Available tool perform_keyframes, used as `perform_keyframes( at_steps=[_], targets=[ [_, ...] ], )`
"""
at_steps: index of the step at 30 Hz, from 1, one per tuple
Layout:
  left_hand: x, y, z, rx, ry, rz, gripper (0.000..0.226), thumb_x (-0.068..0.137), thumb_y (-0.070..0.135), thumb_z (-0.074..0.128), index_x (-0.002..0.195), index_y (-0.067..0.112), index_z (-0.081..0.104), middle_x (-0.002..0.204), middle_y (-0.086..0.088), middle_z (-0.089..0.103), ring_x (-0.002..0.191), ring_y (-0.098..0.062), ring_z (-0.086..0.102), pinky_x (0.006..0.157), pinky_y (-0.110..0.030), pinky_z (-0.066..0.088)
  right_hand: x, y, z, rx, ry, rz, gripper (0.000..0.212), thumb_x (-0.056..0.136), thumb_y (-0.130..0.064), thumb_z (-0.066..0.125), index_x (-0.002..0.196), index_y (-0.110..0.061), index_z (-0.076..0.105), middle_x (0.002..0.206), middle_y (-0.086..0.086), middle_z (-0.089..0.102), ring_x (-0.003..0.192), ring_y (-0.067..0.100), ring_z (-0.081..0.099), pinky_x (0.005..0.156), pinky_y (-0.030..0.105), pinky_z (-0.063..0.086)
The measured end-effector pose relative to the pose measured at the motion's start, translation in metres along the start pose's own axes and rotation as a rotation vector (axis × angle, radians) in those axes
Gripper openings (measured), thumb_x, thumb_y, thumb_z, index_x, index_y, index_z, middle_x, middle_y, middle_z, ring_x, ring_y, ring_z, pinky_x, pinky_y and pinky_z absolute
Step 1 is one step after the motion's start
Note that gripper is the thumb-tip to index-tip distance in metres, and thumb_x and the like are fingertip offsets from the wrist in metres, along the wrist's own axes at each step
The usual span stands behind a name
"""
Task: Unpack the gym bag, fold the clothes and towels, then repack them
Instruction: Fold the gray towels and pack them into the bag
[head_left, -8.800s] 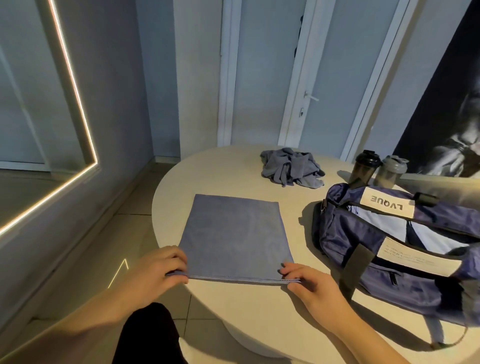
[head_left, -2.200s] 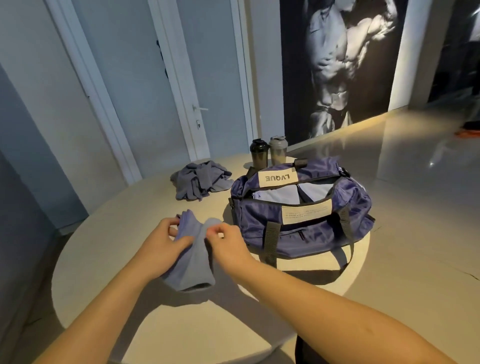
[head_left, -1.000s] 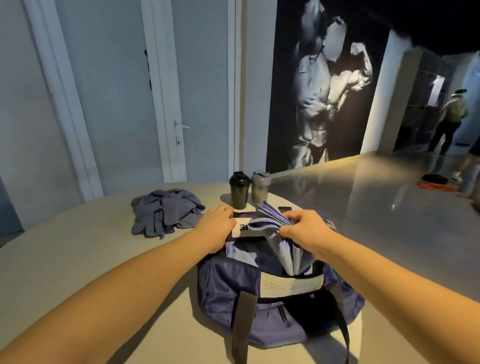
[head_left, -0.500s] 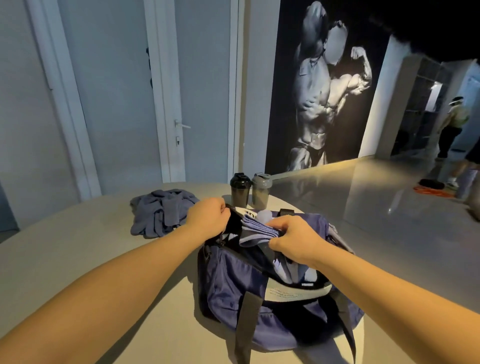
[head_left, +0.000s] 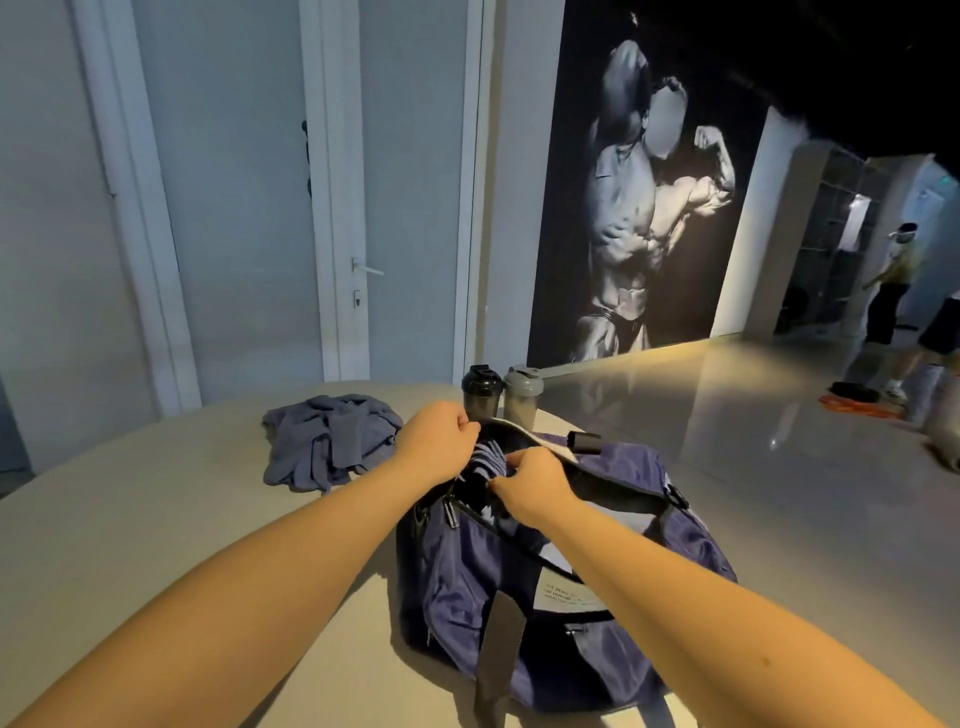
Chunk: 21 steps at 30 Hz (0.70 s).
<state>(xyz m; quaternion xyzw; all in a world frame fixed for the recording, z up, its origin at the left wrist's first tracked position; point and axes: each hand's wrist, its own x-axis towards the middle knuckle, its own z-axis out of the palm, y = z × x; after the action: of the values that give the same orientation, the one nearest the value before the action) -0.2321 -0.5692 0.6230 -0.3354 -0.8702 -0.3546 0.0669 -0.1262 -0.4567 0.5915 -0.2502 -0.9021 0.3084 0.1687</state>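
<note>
Fingers (head_left: 511, 460) have pushed towel (head_left: 485, 461) deeper into bag (head_left: 467, 571).

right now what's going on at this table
A person is packing a folded towel into the open gym bag. The left hand grips the bag's top edge, and the right hand holds the towel in the opening. A crumpled heap of clothes lies on the table, not yet folded.

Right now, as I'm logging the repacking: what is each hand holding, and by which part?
The right hand holds the folded towel by its upper end. The left hand grips the gym bag by the rim of its opening.
</note>
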Motion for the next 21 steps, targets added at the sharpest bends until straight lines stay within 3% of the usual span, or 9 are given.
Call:
perform_keyframes(
  at_steps=[2,4,6,8,9,11,14,18,21],
  targets=[
    [-0.005,-0.009,0.005,0.030,-0.024,-0.002,0.039,0.098,0.030,0.058,0.063,0.019,0.044,0.061,-0.001,0.048,0.062,-0.023,0.047,0.057,-0.033,0.036,-0.006,0.007,0.012,0.095,-0.099,0.022,0.024,0.092,-0.040,0.070,0.085,-0.017,0.072,0.070,0.001,0.064,0.064,0.018,0.055,0.063,0.031,0.046],
    [-0.010,-0.017,0.007,0.047,-0.036,0.007,0.036,0.098,0.033,0.060,0.066,0.021,0.048,0.063,0.002,0.050,0.066,-0.023,0.051,0.057,-0.032,0.037,-0.011,0.010,0.011,0.129,-0.168,0.037,0.038,0.093,-0.055,0.057,0.076,-0.024,0.068,0.076,0.003,0.060,0.070,0.019,0.050,0.069,0.034,0.042],
    [-0.016,-0.022,0.006,0.064,-0.026,0.031,0.020,0.097,0.035,0.063,0.082,0.022,0.060,0.079,0.005,0.058,0.079,-0.021,0.058,0.061,-0.032,0.040,-0.018,0.009,0.000,0.108,-0.249,0.028,0.038,0.098,-0.046,0.042,0.073,-0.023,0.058,0.084,0.007,0.054,0.079,0.024,0.046,0.075,0.036,0.037],
    [-0.025,-0.022,0.003,0.046,0.028,0.121,0.021,0.095,0.035,0.066,0.111,0.023,0.063,0.108,0.007,0.058,0.099,-0.015,0.057,0.077,-0.032,0.047,-0.023,0.011,-0.014,0.054,-0.322,-0.031,0.028,0.102,-0.027,0.036,0.102,-0.028,0.064,0.097,0.001,0.059,0.095,0.024,0.050,0.084,0.032,0.039],
    [-0.031,-0.021,0.002,0.025,0.048,0.206,0.026,0.095,0.035,0.066,0.118,0.024,0.061,0.117,0.009,0.055,0.106,-0.011,0.053,0.086,-0.032,0.048,-0.027,0.013,-0.021,0.047,-0.346,-0.040,0.035,0.098,-0.022,0.039,0.123,-0.034,0.060,0.112,-0.002,0.060,0.110,0.022,0.051,0.093,0.029,0.040],
    [-0.049,-0.018,-0.005,0.026,0.048,0.433,0.021,0.095,0.037,0.063,0.113,0.026,0.062,0.118,0.012,0.055,0.110,-0.007,0.049,0.095,-0.034,0.047,-0.034,0.020,-0.031,0.048,-0.367,-0.041,0.059,0.088,-0.012,0.048,0.144,-0.030,0.052,0.136,-0.002,0.052,0.131,0.020,0.045,0.105,0.029,0.036],
    [-0.074,-0.021,-0.007,0.199,-0.134,0.647,0.027,0.095,0.053,0.054,0.103,0.030,0.065,0.118,0.016,0.053,0.111,-0.005,0.046,0.099,-0.035,0.044,-0.043,0.027,-0.035,0.107,-0.332,-0.037,0.059,0.085,0.009,0.054,0.140,-0.013,0.059,0.132,-0.001,0.062,0.128,0.016,0.055,0.099,0.023,0.042],
    [-0.090,-0.025,-0.009,0.441,-0.280,0.682,0.056,0.090,0.069,0.051,0.127,0.028,0.058,0.142,0.013,0.045,0.126,-0.010,0.042,0.106,-0.034,0.039,-0.038,0.031,-0.032,0.272,-0.238,0.156,0.054,0.083,0.011,0.056,0.130,-0.011,0.067,0.128,0.002,0.065,0.125,0.022,0.057,0.102,0.034,0.050],
    [-0.096,-0.024,-0.013,0.447,-0.334,0.645,0.072,0.088,0.065,0.062,0.145,0.030,0.036,0.143,0.011,0.041,0.114,-0.018,0.054,0.089,-0.032,0.045,-0.034,0.030,-0.030,0.500,-0.175,0.353,0.042,0.080,0.012,0.057,0.116,-0.004,0.072,0.107,0.014,0.068,0.102,0.034,0.064,0.082,0.038,0.055]
  ],
)
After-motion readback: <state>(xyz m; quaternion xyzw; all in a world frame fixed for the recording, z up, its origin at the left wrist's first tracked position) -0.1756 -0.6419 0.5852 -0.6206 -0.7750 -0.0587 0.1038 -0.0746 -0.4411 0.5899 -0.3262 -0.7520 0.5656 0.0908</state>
